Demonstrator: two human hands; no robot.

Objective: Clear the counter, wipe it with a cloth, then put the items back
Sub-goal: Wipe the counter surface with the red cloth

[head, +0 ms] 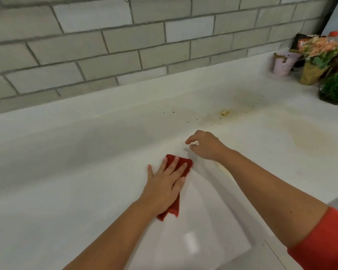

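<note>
Flatly, left hand [165, 184] pressing red cloth [180, 166] on counter [86, 152]

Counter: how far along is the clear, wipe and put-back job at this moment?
Clearing looks done: the potted plants stand bunched at the far right of the counter. Wiping is in hand: the left hand presses the red cloth flat, while the right hand hovers holding nothing. Left: the brown stain and specks beyond the hands, then returning the plants.
</note>
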